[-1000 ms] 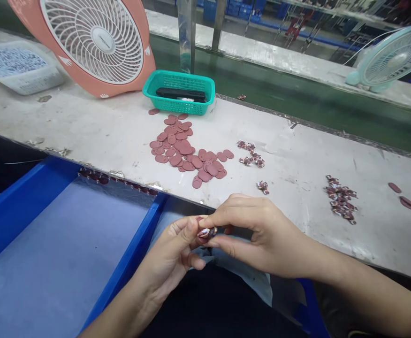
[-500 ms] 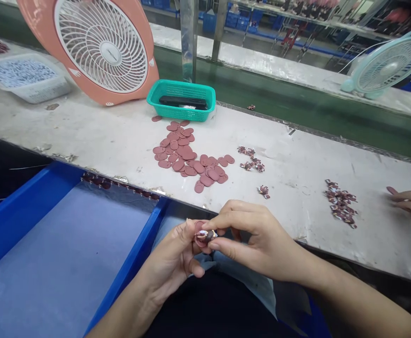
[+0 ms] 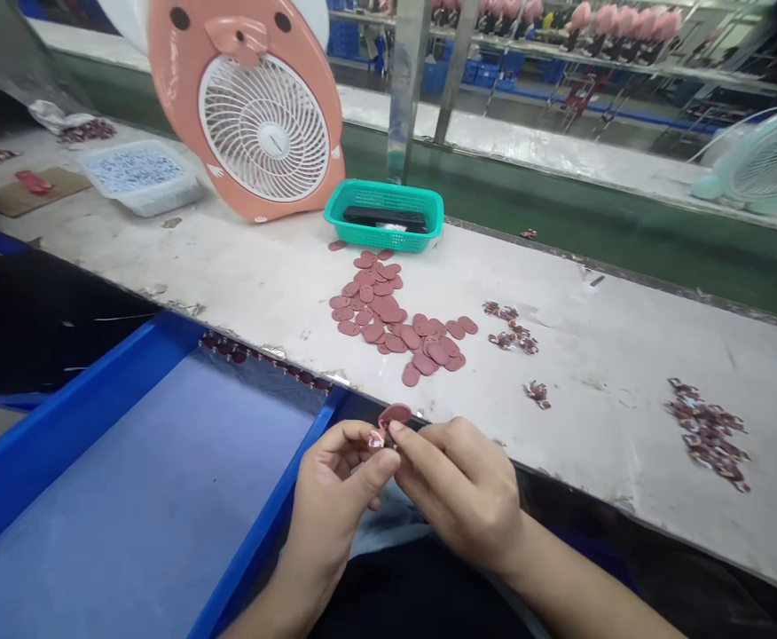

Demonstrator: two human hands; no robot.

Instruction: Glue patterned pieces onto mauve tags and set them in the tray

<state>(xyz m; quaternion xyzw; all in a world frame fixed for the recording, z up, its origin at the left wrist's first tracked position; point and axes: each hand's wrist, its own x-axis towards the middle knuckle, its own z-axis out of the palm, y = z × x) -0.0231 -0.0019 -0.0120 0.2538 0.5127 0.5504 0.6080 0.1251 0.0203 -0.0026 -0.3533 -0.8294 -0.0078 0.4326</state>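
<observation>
The left grip (image 3: 333, 497) and right grip (image 3: 459, 493) are pressed together, pinching a small maroon oval tag (image 3: 395, 414) between them. Its long axis runs crosswise above the fingertips, just short of the desk (image 3: 594, 399) edge, slightly nearer the right grip.

The person's left hand (image 3: 332, 501) and right hand (image 3: 459, 493) are bare, with short fingernails. Both forearms (image 3: 578, 590) are uncovered, and dark clothing (image 3: 415, 599) lies at the lap beside a pale blue cloth (image 3: 381, 530).

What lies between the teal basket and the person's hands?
In the head view, a loose spread of flat oval mauve pieces on the white bench.
</observation>
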